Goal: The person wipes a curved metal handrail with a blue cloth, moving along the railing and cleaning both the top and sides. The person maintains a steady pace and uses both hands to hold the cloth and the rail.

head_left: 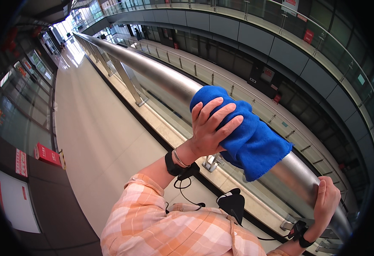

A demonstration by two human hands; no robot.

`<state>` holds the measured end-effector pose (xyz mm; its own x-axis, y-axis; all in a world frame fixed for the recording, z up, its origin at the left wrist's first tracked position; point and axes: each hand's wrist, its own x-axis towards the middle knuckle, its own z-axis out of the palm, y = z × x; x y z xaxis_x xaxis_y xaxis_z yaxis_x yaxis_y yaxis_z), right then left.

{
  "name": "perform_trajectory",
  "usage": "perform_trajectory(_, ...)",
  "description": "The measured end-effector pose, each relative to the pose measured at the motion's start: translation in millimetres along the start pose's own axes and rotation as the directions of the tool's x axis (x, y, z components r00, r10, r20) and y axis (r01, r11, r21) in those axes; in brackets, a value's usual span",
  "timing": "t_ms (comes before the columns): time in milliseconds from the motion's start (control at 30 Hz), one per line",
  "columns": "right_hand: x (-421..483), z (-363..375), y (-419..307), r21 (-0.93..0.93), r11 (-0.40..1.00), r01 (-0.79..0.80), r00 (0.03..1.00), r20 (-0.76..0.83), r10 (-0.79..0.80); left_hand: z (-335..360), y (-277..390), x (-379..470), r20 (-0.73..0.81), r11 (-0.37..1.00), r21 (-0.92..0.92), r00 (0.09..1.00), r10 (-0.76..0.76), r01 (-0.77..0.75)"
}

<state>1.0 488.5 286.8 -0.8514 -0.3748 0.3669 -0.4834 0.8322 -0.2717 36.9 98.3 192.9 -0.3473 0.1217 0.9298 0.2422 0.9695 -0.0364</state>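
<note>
A blue cloth (pixel 257 137) is draped over a thick metal handrail (pixel 161 72) that runs from the lower right to the far upper left. My left hand (pixel 214 126) lies on the cloth with its fingers spread, pressing it around the top of the rail. Farther down the same rail, my right hand (pixel 327 198) rests on the bare metal, its fingers curled over the far side and partly hidden. Both wrists wear black straps with small devices and cables.
Metal posts (pixel 126 80) and glass panels stand under the handrail, on a pale ledge. Beyond it lies an open atrium with lower and upper walkways. A tiled corridor floor (pixel 100 137) runs along the left, beside a red box (pixel 48 155) and glass doors. Distant people are visible.
</note>
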Motion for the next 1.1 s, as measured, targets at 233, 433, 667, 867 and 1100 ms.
perform_trajectory(233,-1.5,2.1,2.7,0.042,0.999,-0.027,1.000,0.016,0.026,-18.0,-29.5,17.5,0.091,0.999,-0.034,0.995,-0.031,0.034)
perform_trajectory(433,-0.6,-0.8,-7.4,-0.033,0.999,0.002,1.000,0.002,-0.002,-35.3,-97.3,24.6,0.043,0.990,0.024,0.989,-0.140,0.139)
perform_trajectory(667,16.8,-44.9,13.2,-0.153,0.987,-0.057,0.921,0.374,0.111,-14.7,-156.7,-2.0,-0.093,0.772,-0.314,0.791,-0.605,0.553)
perform_trajectory(867,29.0,-48.7,38.3,-0.073,0.991,-0.114,0.900,0.416,0.134,-21.2,-179.6,12.0,0.217,0.859,-0.328,0.916,-0.337,0.394)
perform_trajectory(1100,45.7,-49.0,45.7,-0.046,0.989,-0.140,0.844,0.517,0.143,-4.1,-191.2,17.6,0.005,0.787,-0.245,0.812,-0.583,0.566)
